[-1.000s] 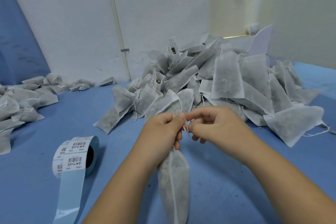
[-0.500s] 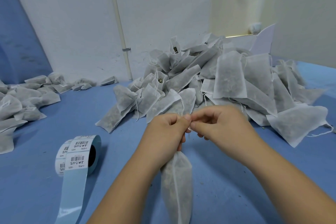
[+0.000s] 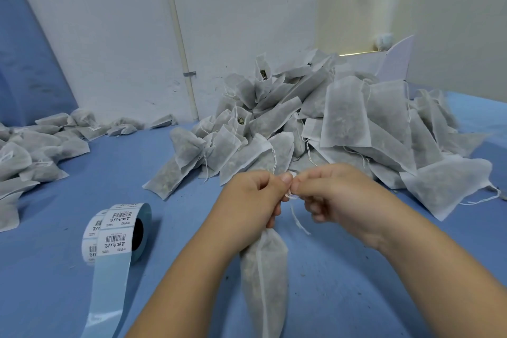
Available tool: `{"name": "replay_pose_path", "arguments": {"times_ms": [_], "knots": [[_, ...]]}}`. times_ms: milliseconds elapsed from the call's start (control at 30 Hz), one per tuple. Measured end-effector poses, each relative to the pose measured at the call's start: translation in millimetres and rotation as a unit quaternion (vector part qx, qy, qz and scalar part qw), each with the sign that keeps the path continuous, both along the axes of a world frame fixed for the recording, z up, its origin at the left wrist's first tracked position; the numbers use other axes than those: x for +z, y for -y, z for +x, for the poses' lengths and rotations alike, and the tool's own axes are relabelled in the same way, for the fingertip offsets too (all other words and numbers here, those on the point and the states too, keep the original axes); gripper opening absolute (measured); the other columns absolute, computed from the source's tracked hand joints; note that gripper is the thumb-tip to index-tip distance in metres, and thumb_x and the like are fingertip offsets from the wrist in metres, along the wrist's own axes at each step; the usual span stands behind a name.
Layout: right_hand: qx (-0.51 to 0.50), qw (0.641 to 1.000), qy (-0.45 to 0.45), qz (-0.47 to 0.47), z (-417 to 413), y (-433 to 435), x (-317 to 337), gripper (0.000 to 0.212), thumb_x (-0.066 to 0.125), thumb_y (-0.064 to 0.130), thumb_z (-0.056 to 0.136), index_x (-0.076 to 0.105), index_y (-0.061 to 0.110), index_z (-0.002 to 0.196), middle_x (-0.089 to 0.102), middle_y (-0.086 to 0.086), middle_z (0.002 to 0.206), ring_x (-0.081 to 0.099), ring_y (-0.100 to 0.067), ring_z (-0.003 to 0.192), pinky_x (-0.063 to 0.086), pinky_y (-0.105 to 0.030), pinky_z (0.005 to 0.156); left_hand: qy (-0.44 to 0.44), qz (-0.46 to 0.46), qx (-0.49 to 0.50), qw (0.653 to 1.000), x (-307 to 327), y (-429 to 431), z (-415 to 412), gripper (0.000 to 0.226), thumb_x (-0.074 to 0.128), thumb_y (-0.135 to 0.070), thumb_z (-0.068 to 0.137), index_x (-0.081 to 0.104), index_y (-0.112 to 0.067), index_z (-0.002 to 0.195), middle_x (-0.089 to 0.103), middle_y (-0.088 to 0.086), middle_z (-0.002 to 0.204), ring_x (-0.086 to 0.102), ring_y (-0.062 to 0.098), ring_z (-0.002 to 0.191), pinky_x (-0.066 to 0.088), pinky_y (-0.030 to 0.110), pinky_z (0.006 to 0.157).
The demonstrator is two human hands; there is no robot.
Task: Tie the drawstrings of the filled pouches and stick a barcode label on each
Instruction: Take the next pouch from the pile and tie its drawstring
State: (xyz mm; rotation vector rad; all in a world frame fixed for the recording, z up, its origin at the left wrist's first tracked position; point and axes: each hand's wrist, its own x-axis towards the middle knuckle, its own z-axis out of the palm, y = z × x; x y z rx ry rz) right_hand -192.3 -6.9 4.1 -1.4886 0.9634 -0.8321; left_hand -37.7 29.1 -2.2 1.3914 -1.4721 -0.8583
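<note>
A scatter of pouches (image 3: 41,151) lies far left on the blue worktop (image 3: 82,195), the label roll (image 3: 118,230) nearer; the left hand (image 3: 252,200) has its grip clenched on the neck of the pouch (image 3: 264,277) below it, the right hand (image 3: 337,195) pinches its drawstring (image 3: 297,221); the big heap (image 3: 329,129) crowds close behind both hands

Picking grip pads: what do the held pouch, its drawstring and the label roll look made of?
The pouch looks like thin matte non-woven fabric or filter paper: semi-sheer, dark fill shows through. The drawstring seems soft white cotton-like thread, limp and kinked. The label roll: matte white paper labels on a glossy pale-blue liner that catches light.
</note>
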Motion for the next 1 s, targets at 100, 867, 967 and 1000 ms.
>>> {"name": "replay_pose_path", "arguments": {"times_ms": [100,867,967,1000], "knots": [[0.034,0.993,0.054,0.099,-1.8,3.3,0.8,0.025,0.063,0.008,0.085,0.061,0.015,0.061,0.034,0.002,0.056,0.029,-0.010,0.047,0.026,-0.021,0.041,0.004,-0.005,-0.008,1.000,-0.5,0.3,0.7,0.039,0.058,-0.041,0.096,0.060,-0.021,0.063,0.053,-0.010,0.049,0.046,0.008,0.043,0.040,0.020,0.050],[0.148,0.961,0.116,0.204,-8.8,8.0,7.8,0.019,0.059,0.025,0.076,0.056,0.010,0.085,0.031,0.003,0.054,0.032,-0.010,0.043,0.030,-0.020,0.041,0.065,-0.081,0.042,0.994,-1.1,-1.5,0.1,0.035,0.062,-0.036,0.094,0.061,-0.023,0.062,0.052,-0.019,0.046,0.041,0.000,0.041,0.032,0.011,0.042],[0.148,0.966,0.113,0.180,-8.5,6.8,7.3,0.014,0.063,0.025,0.072,0.062,0.012,0.074,0.034,0.001,0.056,0.035,-0.011,0.045,0.033,-0.021,0.044,0.058,-0.082,0.043,0.994,-1.2,-2.1,-0.1,0.034,0.062,-0.036,0.093,0.061,-0.023,0.062,0.051,-0.017,0.047,0.039,0.003,0.043,0.033,0.015,0.044],[0.146,0.967,0.112,0.174,-8.2,6.0,6.9,0.012,0.065,0.025,0.071,0.065,0.013,0.071,0.036,0.001,0.056,0.036,-0.011,0.045,0.033,-0.022,0.044,0.051,-0.082,0.039,0.995,-0.9,-2.3,-0.4,0.034,0.062,-0.036,0.093,0.061,-0.023,0.063,0.051,-0.016,0.048,0.039,0.004,0.044,0.033,0.016,0.045]]}}
